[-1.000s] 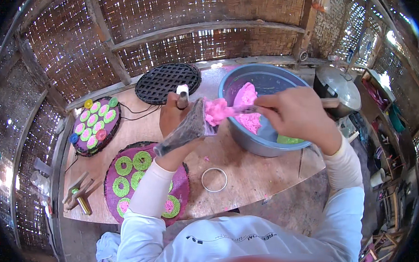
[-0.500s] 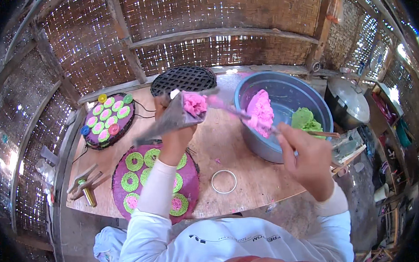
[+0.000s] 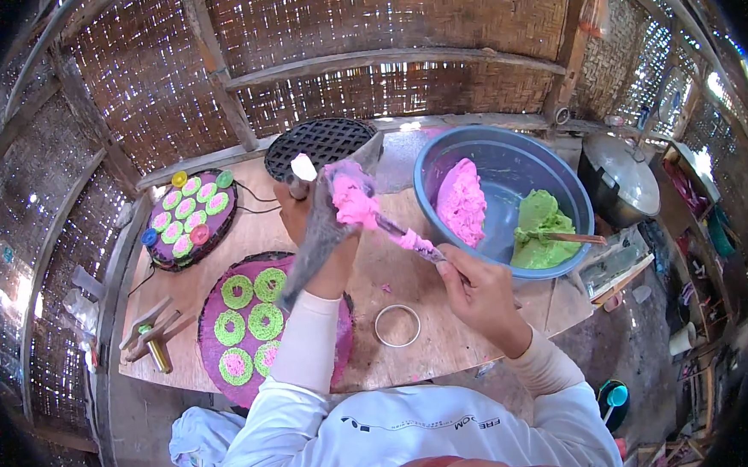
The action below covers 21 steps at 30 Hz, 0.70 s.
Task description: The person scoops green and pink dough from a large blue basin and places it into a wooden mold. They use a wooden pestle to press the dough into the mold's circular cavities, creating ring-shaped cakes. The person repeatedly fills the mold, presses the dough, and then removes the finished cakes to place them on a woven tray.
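Observation:
My left hand (image 3: 339,265) is closed around a grey piping bag (image 3: 316,237), its open mouth turned to the right. Pink dough (image 3: 350,196) bulges at that mouth. With my right hand (image 3: 485,295) I grip a dough-smeared spoon or spatula (image 3: 391,226); its far end is in the pink mass at the bag. A small white tip (image 3: 303,168) sticks out by my left fingers. Below my left forearm, partly covered by it, lies a purple round mat (image 3: 248,308) with green piped rings, a few filled with pink.
A blue basin (image 3: 425,198) at right holds pink dough (image 3: 460,202) and green dough (image 3: 537,215) with a stick in it. A white ring (image 3: 398,325) lies near the table's front edge. At left are a smaller decorated round (image 3: 168,253) and a wood-and-brass press (image 3: 157,354). A lidded pot (image 3: 619,180) stands far right.
My right hand has moved left from the basin, bringing the spoon's pink load to the mouth of the piping bag. The bag has tilted more upright in my left hand.

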Available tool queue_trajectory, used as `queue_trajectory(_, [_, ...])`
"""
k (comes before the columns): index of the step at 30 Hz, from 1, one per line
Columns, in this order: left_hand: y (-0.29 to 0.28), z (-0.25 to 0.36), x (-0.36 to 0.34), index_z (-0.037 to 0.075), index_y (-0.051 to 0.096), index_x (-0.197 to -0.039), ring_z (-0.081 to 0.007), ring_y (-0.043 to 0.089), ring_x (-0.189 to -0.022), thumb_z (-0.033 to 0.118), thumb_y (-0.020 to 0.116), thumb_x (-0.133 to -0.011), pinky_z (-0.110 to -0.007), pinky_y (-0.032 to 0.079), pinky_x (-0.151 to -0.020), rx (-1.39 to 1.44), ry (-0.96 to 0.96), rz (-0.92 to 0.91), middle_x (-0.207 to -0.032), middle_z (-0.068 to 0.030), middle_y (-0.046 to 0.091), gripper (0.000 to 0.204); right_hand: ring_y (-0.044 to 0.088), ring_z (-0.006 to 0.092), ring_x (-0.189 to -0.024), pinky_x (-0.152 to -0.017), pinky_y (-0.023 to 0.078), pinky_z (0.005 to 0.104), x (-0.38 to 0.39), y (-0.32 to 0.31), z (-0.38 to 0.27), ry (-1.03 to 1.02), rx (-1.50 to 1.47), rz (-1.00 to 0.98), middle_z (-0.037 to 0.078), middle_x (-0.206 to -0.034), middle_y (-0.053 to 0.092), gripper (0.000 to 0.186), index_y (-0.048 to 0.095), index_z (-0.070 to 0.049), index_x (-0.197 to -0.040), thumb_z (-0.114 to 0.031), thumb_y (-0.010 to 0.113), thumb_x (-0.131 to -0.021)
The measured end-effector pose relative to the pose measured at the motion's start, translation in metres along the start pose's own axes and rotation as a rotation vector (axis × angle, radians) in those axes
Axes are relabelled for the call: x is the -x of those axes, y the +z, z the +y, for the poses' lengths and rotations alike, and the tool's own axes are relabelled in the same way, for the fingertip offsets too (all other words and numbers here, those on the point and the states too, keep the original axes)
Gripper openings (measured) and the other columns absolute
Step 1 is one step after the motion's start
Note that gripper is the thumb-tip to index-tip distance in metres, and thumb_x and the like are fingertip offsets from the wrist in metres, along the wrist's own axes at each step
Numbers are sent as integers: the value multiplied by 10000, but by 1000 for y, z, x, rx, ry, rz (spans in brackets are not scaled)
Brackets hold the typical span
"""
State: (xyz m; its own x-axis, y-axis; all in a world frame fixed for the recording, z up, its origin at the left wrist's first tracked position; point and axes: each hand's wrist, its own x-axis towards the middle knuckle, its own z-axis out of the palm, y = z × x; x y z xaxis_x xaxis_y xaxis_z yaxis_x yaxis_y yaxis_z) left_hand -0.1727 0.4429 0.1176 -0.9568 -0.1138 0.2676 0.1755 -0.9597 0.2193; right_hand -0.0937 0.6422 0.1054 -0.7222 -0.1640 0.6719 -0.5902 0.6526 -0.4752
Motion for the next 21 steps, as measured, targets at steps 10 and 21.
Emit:
queue_trajectory(10, [-42,12,-29,69,462,-1019,-179,500,-909,396,508,-842,-343,346,-899,-2352,1105,-197,-956,-54,526,375,590,280,-538,-460,433,350,-25,1,19,15,-24,-12,138,-663,601,176,637,-106,-931,-174,573,-782])
queue_trajectory(21, [-8,87,42,-6,521,-1093,-180,536,-949,55,664,-734,-314,398,-869,-1331,812,99,-1038,-71,574,392,591,341,-735,-618,463,423,-25,19,122,-72,451,-170,161,-839,600,167,619,-68,-883,-142,519,-772])
